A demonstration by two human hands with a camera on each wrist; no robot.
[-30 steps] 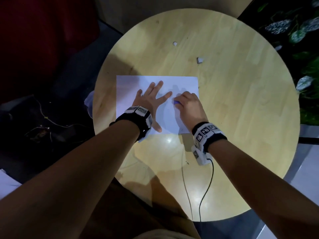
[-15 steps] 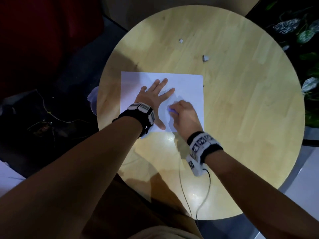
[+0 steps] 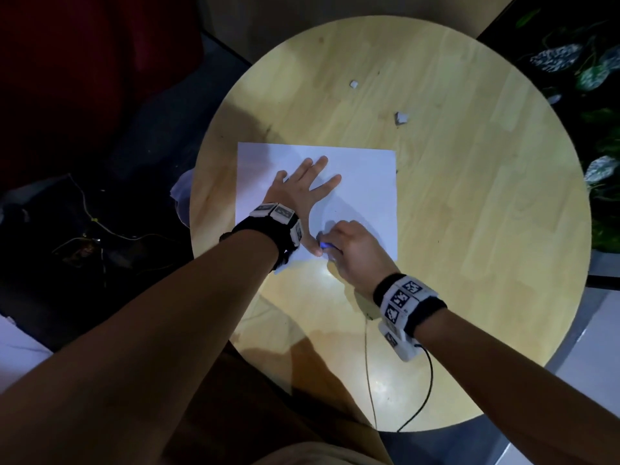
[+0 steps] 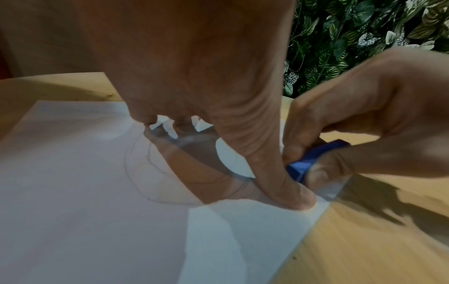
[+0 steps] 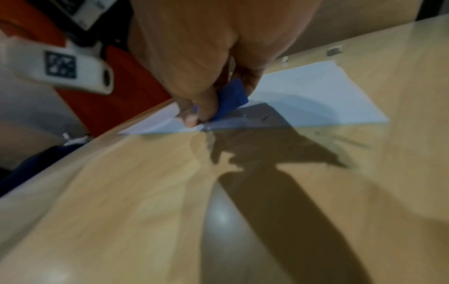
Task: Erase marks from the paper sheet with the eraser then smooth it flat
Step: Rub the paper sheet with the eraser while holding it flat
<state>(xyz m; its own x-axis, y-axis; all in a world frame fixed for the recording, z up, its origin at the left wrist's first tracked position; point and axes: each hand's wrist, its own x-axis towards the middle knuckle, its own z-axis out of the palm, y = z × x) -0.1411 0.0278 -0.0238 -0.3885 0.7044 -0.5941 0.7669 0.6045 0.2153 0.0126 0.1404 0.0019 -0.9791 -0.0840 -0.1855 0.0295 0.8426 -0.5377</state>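
A white paper sheet (image 3: 365,182) lies on the round wooden table (image 3: 469,213). My left hand (image 3: 303,187) presses flat on the sheet with fingers spread, its thumb stretched toward the near edge. My right hand (image 3: 349,245) pinches a blue eraser (image 3: 324,245) and holds it against the sheet near its near edge, right beside the left thumb. The left wrist view shows the sheet (image 4: 85,211) with faint curved pencil lines, the left thumb, and the eraser (image 4: 308,161) behind it. In the right wrist view the eraser (image 5: 230,98) touches the sheet (image 5: 316,96).
Two small white scraps (image 3: 401,117) (image 3: 353,84) lie on the table beyond the sheet. A black cable (image 3: 426,387) runs from my right wristband over the near table edge. Leafy plants (image 3: 590,75) stand to the right, a dark floor with wires to the left.
My right hand has slid the eraser from the sheet's middle toward its near edge, close to my left thumb. My left hand has stayed pressed on the sheet.
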